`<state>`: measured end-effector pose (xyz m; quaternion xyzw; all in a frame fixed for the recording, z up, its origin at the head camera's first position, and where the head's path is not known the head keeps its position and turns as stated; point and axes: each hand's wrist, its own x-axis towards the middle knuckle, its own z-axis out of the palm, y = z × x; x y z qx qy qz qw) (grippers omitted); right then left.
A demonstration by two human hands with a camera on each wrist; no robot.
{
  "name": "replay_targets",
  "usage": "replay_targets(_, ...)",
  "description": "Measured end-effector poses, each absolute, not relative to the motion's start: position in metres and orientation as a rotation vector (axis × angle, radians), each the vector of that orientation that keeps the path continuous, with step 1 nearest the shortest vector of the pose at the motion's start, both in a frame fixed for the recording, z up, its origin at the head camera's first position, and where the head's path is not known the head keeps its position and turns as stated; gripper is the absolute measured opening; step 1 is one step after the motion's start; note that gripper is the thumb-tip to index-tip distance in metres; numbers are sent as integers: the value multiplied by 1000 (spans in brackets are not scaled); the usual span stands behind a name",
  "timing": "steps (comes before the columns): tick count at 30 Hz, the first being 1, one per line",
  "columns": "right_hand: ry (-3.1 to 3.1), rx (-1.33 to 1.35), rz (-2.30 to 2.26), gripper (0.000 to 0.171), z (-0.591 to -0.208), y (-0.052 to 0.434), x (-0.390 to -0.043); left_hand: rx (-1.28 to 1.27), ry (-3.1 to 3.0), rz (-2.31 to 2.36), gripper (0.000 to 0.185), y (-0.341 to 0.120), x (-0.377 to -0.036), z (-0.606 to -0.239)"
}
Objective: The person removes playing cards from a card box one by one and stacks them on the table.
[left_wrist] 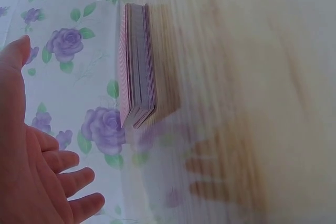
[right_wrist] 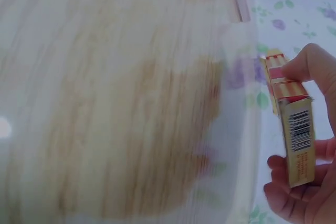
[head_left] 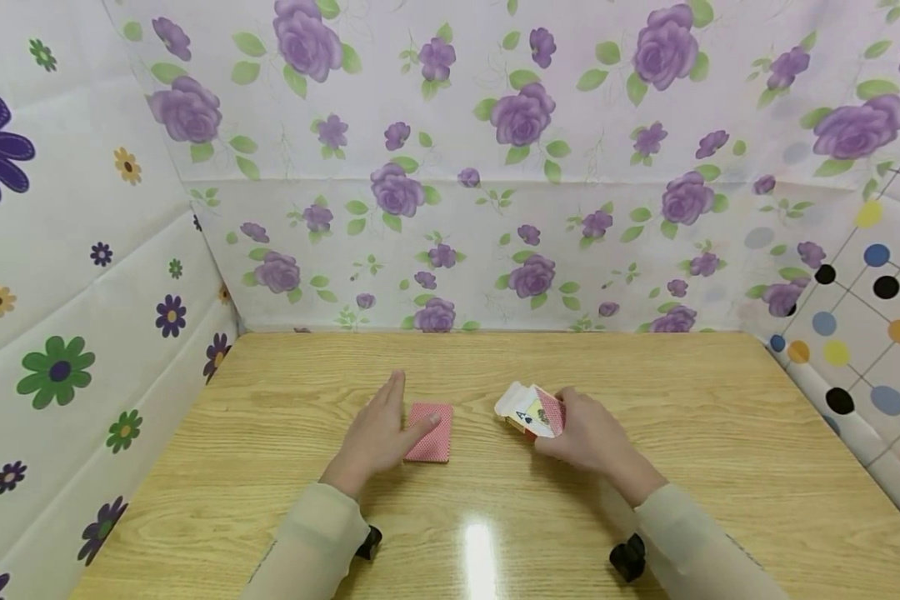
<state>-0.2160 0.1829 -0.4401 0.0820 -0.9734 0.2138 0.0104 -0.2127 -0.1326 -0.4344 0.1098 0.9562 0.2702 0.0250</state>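
A stack of playing cards (head_left: 433,446) with red patterned backs lies face down on the table. Just left of it is my left hand (head_left: 376,435), fingers straight and thumb reaching across above the cards. The left wrist view shows a gap between that hand (left_wrist: 39,171) and the card stack (left_wrist: 137,61). To the right, my right hand (head_left: 588,433) grips a card box (head_left: 532,412) with an ace printed on its face and a white flap open toward the left. In the right wrist view, thumb and fingers hold the box (right_wrist: 299,140) by its edges, its barcode end showing.
The wooden table (head_left: 480,367) meets a floral cloth wall (head_left: 480,242) at the back. Patterned cloth walls also stand at left (head_left: 120,317) and right (head_left: 855,333). Black wrist straps (head_left: 628,558) show below the forearms.
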Motion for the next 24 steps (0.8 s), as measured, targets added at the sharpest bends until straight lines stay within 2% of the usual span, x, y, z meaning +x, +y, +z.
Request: replay_targets(24,-2888,318,1307,75,-443,200,-222,402,3000,938,94,-118,-212,-436)
